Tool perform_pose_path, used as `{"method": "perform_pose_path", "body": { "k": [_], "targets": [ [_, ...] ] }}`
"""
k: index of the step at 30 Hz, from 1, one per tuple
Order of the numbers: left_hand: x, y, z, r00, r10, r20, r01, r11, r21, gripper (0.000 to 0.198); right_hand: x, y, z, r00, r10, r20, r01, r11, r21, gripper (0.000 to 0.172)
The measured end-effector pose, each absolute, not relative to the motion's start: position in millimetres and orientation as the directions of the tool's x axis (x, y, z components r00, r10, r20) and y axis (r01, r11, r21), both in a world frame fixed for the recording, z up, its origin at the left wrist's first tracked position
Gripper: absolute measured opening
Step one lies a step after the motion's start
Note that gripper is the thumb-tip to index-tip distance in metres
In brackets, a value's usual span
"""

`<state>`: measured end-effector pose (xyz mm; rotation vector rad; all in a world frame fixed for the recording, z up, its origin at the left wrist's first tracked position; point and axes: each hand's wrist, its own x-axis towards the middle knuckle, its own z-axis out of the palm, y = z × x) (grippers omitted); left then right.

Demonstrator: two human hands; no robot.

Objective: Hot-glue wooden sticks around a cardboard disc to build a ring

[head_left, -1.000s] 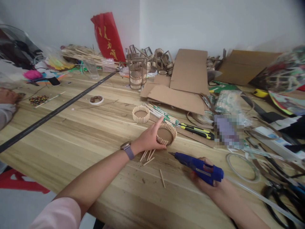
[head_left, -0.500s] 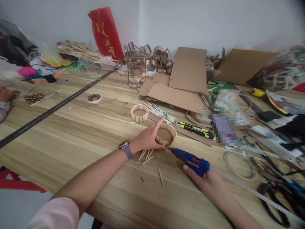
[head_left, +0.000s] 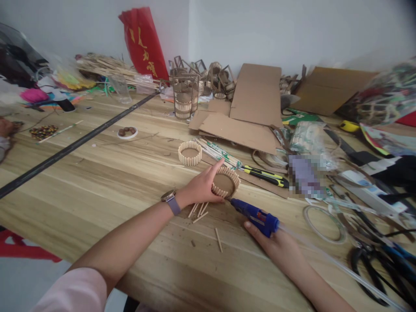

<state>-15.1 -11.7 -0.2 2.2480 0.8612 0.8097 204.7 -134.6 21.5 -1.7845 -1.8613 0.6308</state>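
Observation:
My left hand [head_left: 204,184] grips the near left side of a small round basket [head_left: 226,183] with a wall of short wooden sticks and a brown base, tilted toward me. My right hand [head_left: 276,245] is wrapped round a blue glue gun [head_left: 255,216], a long clear glue stick [head_left: 320,251] trailing from its rear. The gun's nozzle is at the basket's lower edge, near my left fingertips; whether it touches I cannot tell. Several loose short sticks [head_left: 199,212] lie under my left wrist, and a single stick [head_left: 219,240] lies nearer me. A second stick basket [head_left: 190,153] stands behind.
A yellow-and-black utility knife [head_left: 264,175] lies beyond the basket, near flat cardboard [head_left: 240,132]. Scissors [head_left: 367,273] and a tape roll [head_left: 325,223] are on the right. A dark strip [head_left: 81,141] crosses the table at left. Another person's hand [head_left: 5,128] shows at the far left.
My right hand has brought the glue gun slightly to the left and up, nearer the basket's lower edge. My left hand keeps its hold on the basket. The view has shifted slightly.

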Motion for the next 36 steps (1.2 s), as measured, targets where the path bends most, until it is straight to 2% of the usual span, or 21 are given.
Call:
{"method": "perform_pose_path", "body": {
  "k": [12,36],
  "targets": [
    [-14.2,-11.6,-1.1,0.602,0.734,0.315,0.361,-0.602,0.713,0.124,202.5,-134.4,22.3,-0.059,0.997,0.045,0.780,0.074,-0.622,0.040],
    [-13.8,-11.4,0.1,0.602,0.733,0.316,0.357,-0.601,0.715,0.124,206.2,-133.4,13.3,-0.074,0.996,0.055,0.783,0.092,-0.616,0.039]
  ]
}}
